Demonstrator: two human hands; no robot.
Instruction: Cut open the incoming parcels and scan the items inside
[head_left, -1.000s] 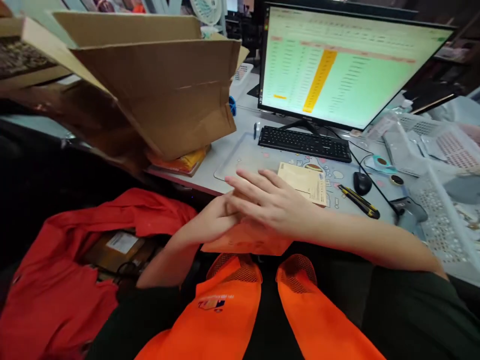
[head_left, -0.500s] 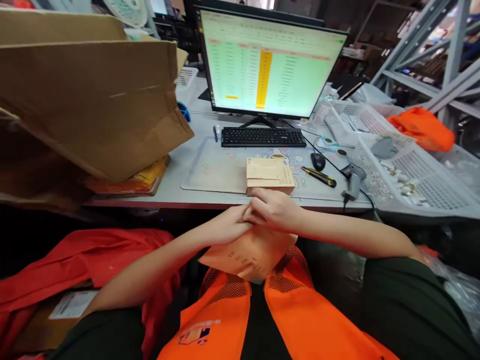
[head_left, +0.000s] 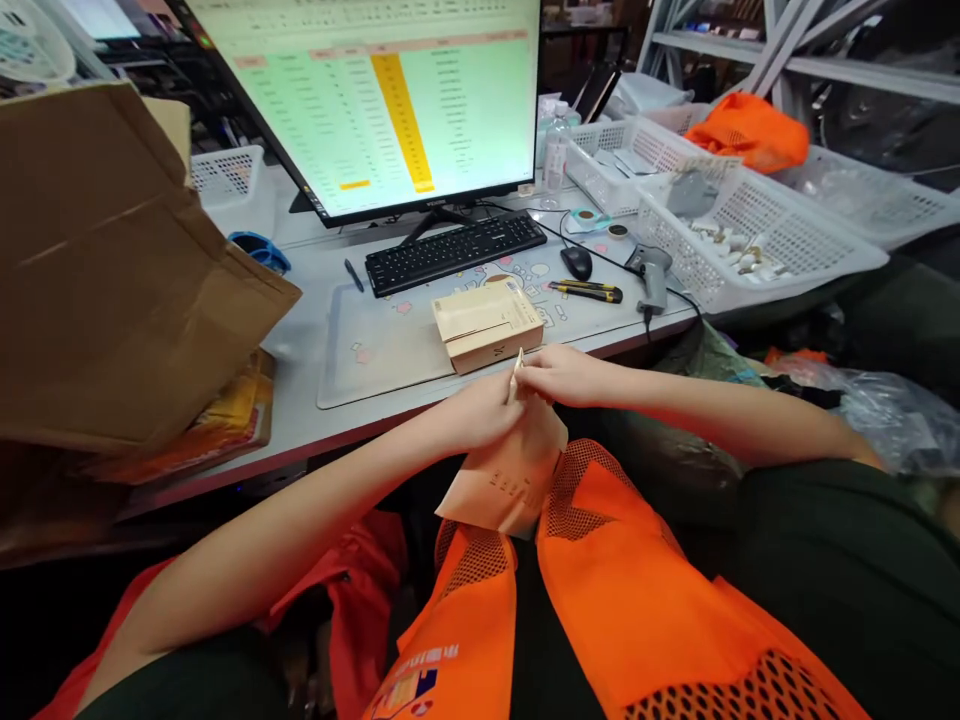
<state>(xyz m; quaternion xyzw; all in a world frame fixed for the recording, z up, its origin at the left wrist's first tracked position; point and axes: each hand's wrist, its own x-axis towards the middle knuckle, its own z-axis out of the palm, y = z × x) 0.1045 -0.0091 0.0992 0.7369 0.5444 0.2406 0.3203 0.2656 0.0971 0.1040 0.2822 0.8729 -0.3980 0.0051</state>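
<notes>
Both my hands meet just below the desk's front edge. My left hand point(head_left: 480, 412) and my right hand point(head_left: 564, 376) are closed, pinching the top edge of a pale brown paper envelope point(head_left: 506, 480) that hangs down over my lap and orange vest point(head_left: 600, 600). Printed characters show on the envelope's face. A flat tan box point(head_left: 486, 322) lies on the desk mat point(head_left: 375, 345) right in front of my hands.
A monitor point(head_left: 382, 100), keyboard point(head_left: 454, 252), mouse point(head_left: 576, 262), utility knife point(head_left: 585, 291) and barcode scanner point(head_left: 651, 275) sit on the desk. A big cardboard box point(head_left: 112, 270) stands at left. White baskets point(head_left: 750, 235) fill the right; red cloth point(head_left: 360, 580) lies low left.
The view has swung right and tilted. My hands went from flat over the envelope to pinching its top edge, and the envelope now hangs upright.
</notes>
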